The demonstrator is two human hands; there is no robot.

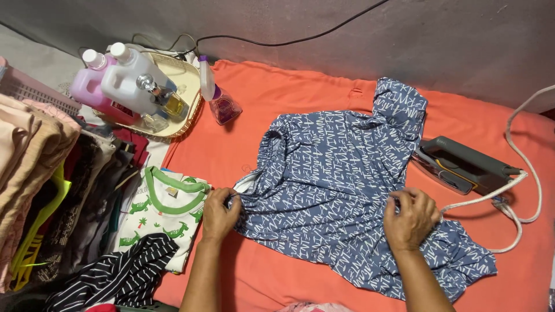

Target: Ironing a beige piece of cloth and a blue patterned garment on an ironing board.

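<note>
While both forearms are stretched forward from the bottom edge, a blue garment [335, 190] with a white pattern of angular marks is held at two places. It is spread, wrinkled, across an orange cloth [277, 98] that covers the work surface, with a gathered band at its upper left and one part folded up at the top. Its left edge is pinched by the clenched fingers of the left hand [219, 215], and a fold near its right side is gripped by the closed fingers of the right hand [411, 218]. At the near left, a black-and-white striped cloth [121, 277] is laid partly over a white shirt [165, 211] with green trim and green crocodile figures, just beside the left hand. Further left, stacks of folded clothes [40, 173] in beige, black and lime are seen. Just right of the garment, an iron [462, 164] is rested on its side on the orange cloth, its white cord [520, 190] looped near the right hand. At the far left, a tray [191, 86] is loaded with a pink bottle [89, 86] and a white bottle [130, 78]; a spray bottle [217, 98] is laid beside it.
</note>
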